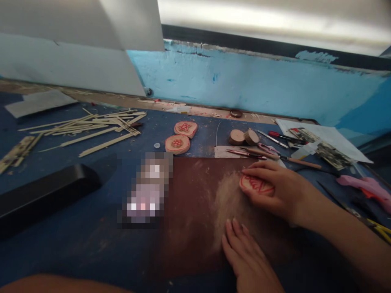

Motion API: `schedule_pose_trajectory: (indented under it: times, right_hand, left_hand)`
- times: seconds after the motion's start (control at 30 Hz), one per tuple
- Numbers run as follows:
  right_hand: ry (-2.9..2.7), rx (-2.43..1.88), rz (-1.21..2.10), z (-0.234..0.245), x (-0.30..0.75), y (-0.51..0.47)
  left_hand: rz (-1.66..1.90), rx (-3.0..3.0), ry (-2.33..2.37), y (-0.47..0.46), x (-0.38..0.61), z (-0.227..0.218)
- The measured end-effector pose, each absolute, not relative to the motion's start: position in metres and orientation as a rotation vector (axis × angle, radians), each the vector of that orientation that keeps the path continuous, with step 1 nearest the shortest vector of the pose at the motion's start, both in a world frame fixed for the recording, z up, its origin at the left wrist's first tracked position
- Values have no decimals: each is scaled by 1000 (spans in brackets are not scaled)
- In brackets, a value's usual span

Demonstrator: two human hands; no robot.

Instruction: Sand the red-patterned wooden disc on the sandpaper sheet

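Observation:
My right hand (pixel 275 191) grips a small wood slice (pixel 256 185) by its edges. Red carved lines show on its upper face. It is at the right part of a reddish-brown sheet that looks like sandpaper (pixel 192 191), where pale dust (pixel 226 195) is spread. Whether the slice touches the sheet is hard to tell. Flat on the sheet's lower part lies my left hand (pixel 244 252), fingers stretched out, holding nothing. Beyond the sheet are two more slices, one with a red star (pixel 185 128) and one with a red flower (pixel 177 143).
Thin wooden sticks (pixel 100 126) lie in a heap at the left, behind a long black object (pixel 49 195). A blurred-out phone-like thing (pixel 146 191) borders the sheet. Plain wood pieces (pixel 237 137), pens and blades (pixel 276 139), and pink cloth (pixel 365 186) are at right.

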State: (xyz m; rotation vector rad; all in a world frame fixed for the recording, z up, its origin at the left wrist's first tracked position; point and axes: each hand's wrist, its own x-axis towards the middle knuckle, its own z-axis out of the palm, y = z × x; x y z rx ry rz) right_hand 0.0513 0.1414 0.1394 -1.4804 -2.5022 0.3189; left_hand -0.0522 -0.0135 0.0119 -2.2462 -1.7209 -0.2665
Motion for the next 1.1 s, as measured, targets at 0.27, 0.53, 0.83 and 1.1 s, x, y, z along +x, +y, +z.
schedule_pose_trajectory:
  times: [0.27, 0.53, 0.83, 1.1]
  right_hand:
    - [-2609, -1278, 566, 147, 28, 119]
    - [-2526, -1411, 296, 144, 42, 132]
    - [-2445, -1569, 334, 140, 59, 149]
    - [-2570, -1351, 595, 148, 28, 119]
  left_hand:
    - [-199, -2035, -2198, 2, 21, -12]
    - [-115, -1996, -2259, -2, 12, -9]
    - [-85, -1939, -2263, 1, 9, 1]
    - [-423, -1844, -2114, 6, 8, 2]
